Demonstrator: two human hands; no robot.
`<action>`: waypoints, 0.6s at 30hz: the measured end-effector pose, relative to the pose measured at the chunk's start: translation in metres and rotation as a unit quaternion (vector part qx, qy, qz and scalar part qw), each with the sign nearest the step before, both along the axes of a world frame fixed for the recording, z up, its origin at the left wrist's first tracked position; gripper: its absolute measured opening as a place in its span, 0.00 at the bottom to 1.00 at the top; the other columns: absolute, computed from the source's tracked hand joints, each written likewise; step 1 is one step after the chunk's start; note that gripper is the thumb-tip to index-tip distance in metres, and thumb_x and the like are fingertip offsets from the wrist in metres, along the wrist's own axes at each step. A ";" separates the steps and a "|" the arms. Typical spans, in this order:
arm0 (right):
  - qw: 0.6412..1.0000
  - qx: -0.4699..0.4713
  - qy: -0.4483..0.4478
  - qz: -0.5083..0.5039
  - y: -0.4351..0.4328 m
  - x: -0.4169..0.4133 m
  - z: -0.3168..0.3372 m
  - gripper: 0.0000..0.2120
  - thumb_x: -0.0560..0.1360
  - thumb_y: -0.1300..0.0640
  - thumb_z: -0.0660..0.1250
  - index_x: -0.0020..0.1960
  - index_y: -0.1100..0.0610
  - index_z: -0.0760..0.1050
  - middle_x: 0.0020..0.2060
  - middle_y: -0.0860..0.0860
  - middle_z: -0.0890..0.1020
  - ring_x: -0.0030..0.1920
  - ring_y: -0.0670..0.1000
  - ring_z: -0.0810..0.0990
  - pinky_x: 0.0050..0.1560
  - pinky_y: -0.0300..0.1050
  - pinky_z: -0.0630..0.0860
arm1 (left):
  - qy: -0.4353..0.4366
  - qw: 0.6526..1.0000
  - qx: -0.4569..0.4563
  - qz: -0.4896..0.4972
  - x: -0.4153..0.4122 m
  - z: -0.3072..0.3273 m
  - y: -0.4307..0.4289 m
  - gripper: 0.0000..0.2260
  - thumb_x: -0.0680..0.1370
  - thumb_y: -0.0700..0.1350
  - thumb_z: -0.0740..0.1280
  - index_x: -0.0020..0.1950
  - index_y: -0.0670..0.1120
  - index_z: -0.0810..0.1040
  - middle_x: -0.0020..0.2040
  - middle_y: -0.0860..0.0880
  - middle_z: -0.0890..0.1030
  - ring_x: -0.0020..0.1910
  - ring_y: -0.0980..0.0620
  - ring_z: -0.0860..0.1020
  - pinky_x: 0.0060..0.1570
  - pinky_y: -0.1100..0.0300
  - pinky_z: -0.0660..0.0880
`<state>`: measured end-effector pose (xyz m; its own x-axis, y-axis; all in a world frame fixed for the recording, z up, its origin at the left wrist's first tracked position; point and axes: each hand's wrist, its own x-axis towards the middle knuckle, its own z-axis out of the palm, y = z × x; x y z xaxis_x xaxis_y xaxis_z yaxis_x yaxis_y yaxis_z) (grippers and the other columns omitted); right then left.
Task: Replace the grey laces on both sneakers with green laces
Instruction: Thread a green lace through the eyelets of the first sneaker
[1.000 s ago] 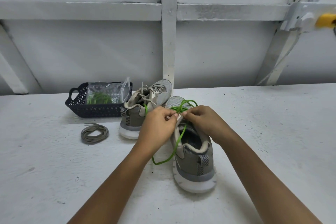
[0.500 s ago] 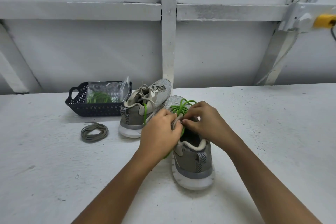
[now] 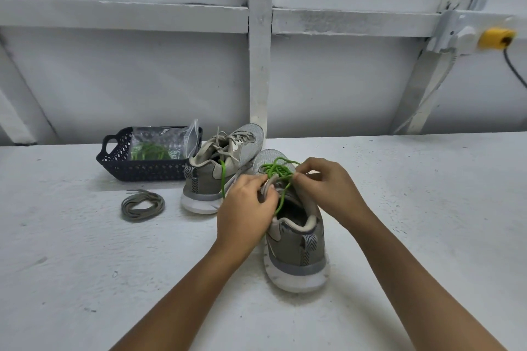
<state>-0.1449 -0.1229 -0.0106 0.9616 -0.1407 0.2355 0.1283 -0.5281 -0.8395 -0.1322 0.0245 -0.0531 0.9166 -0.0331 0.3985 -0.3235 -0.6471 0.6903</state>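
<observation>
Since a second ago the green lace [image 3: 278, 169]'s loose tail is no longer trailing across the bench [image 3: 85, 265] below my left hand [image 3: 245, 208], which is curling its fingers [image 3: 269, 194] round the tongue edge of the near sneaker [image 3: 299, 251]. My right hand [image 3: 328, 191] is pinching the green lace above the eyelets. The far sneaker [image 3: 228, 157] is sitting just beside it, laced in grey.

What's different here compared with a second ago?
The green lace tail that trailed onto the table has been drawn up and now hangs over the near sneaker opening. The left hand grips that sneaker's upper while the right hand pinches the lace. Far sneaker, coiled grey lace and basket stayed put.
</observation>
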 end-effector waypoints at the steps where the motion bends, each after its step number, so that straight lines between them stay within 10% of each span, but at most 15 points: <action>1: 0.999 0.038 -0.002 -0.011 -0.003 -0.003 0.001 0.06 0.72 0.62 0.66 0.36 0.56 0.77 0.39 0.53 0.83 0.42 0.52 0.83 0.45 0.42 0.77 | 0.002 1.000 -0.001 0.002 -0.001 0.000 0.000 0.16 0.77 0.48 0.63 0.64 0.48 0.76 0.57 0.51 0.77 0.55 0.51 0.75 0.49 0.58 0.72; 7: 0.910 0.409 0.016 0.058 -0.001 -0.006 0.008 0.13 0.78 0.69 0.55 0.35 0.62 0.67 0.35 0.59 0.83 0.43 0.58 0.83 0.46 0.44 0.80 | 0.006 1.000 -0.020 0.005 -0.004 0.001 0.000 0.16 0.77 0.47 0.63 0.64 0.49 0.74 0.56 0.51 0.77 0.54 0.50 0.75 0.49 0.54 0.74; 12: 0.866 0.496 -0.016 0.061 -0.010 -0.007 0.019 0.13 0.79 0.65 0.52 0.36 0.58 0.62 0.23 0.51 0.68 0.24 0.50 0.70 0.34 0.47 0.79 | 0.005 1.000 -0.027 0.007 -0.006 0.001 0.000 0.16 0.77 0.48 0.63 0.65 0.49 0.74 0.56 0.51 0.77 0.55 0.51 0.75 0.49 0.55 0.74; 18: 0.974 0.168 0.135 0.074 -0.044 -0.015 0.033 0.14 0.79 0.63 0.55 0.35 0.56 0.67 0.25 0.48 0.63 0.22 0.45 0.57 0.21 0.34 0.55 | 0.006 0.999 -0.041 0.014 -0.007 0.000 -0.001 0.14 0.77 0.48 0.63 0.62 0.50 0.73 0.52 0.54 0.75 0.50 0.54 0.75 0.43 0.60 0.70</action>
<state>-0.1600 -0.1669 0.0223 0.9978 -0.0207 -0.0633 -0.0662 -0.2092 -0.9756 -0.1392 0.0236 -0.0531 0.9214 0.0257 0.3877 -0.2971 -0.5966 0.7455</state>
